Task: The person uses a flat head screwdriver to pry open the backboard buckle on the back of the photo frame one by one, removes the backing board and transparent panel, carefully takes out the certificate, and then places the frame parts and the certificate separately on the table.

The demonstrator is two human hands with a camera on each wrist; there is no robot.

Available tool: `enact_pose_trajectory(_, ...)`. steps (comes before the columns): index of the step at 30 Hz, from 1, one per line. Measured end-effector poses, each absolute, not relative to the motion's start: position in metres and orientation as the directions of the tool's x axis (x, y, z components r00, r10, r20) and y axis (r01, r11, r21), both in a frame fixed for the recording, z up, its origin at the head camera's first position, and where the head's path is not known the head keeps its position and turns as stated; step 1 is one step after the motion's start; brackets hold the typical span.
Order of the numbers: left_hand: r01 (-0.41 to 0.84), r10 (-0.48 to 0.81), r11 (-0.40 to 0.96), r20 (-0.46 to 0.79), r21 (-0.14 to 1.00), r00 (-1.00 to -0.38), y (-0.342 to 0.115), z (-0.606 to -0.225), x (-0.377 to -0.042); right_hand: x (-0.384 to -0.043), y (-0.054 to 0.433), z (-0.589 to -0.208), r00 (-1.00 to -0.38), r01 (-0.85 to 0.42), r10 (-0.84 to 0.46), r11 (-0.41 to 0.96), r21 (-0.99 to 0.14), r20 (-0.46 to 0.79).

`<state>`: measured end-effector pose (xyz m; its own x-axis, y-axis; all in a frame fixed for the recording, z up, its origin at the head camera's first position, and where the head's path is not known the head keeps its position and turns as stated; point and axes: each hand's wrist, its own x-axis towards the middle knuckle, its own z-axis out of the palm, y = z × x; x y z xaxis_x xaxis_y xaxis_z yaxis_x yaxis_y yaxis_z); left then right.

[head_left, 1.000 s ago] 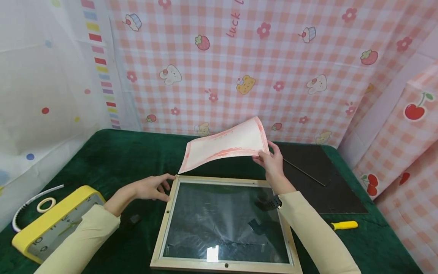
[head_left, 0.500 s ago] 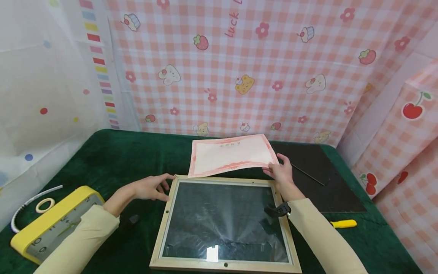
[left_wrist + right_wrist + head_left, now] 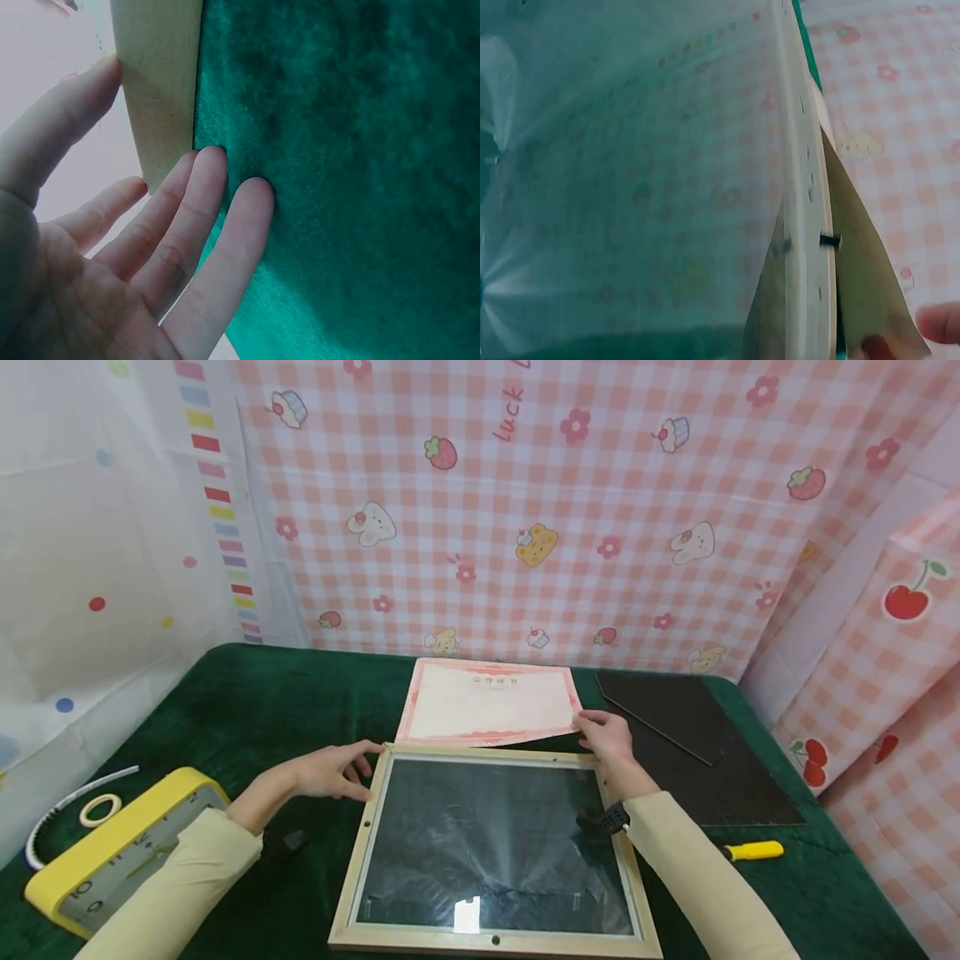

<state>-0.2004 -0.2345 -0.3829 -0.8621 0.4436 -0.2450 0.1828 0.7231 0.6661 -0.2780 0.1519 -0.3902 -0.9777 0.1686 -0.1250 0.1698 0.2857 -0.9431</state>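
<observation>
My right hand (image 3: 609,745) pinches the right edge of a white paper certificate (image 3: 487,702) with a pink border, close to its near corner. The sheet lies almost level just behind a light wooden picture frame (image 3: 420,935) fitted with a clear pane (image 3: 487,843). In the right wrist view, a fingertip (image 3: 941,322) shows at the corner of the certificate (image 3: 870,270), past the frame's edge (image 3: 810,195). At the frame's far left corner rests my left hand (image 3: 330,771), its fingers loosely extended. The left wrist view has that hand (image 3: 150,255) touching the wood (image 3: 161,75).
A black board (image 3: 712,777) with a thin rod (image 3: 667,737) across it lies at the right. Nearer is a yellow-handled screwdriver (image 3: 756,851). On the left stand a yellow clock (image 3: 112,847), a cream ring (image 3: 84,814) and a curved white strip (image 3: 90,785).
The certificate has come down from a raised, bent position and now lies nearly level behind the frame. My right hand lowered with it, ending slightly farther right. The left hand stayed put.
</observation>
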Motion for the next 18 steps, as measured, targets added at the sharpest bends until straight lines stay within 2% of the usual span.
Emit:
enact_pose_trajectory(4, 0.179, 0.443, 0.723, -0.249, 0.668, -0.861, -0.234, -0.382, -0.2, -0.282, 0.16, -0.39, -0.982, 0.18, 0.136, 0.447, -0.876, -0.133)
enact_pose_trajectory(15, 0.172, 0.44, 0.722, -0.253, 0.671, -0.861, -0.234, -0.382, -0.199, -0.285, 0.183, -0.4, -0.981, 0.185, 0.053, 0.531, -0.827, -0.186)
enact_pose_trajectory(18, 0.179, 0.446, 0.72, -0.249, 0.671, -0.86, -0.234, -0.382, -0.199, -0.295, 0.191, -0.413, -0.98, 0.181, 0.031, 0.556, -0.811, -0.197)
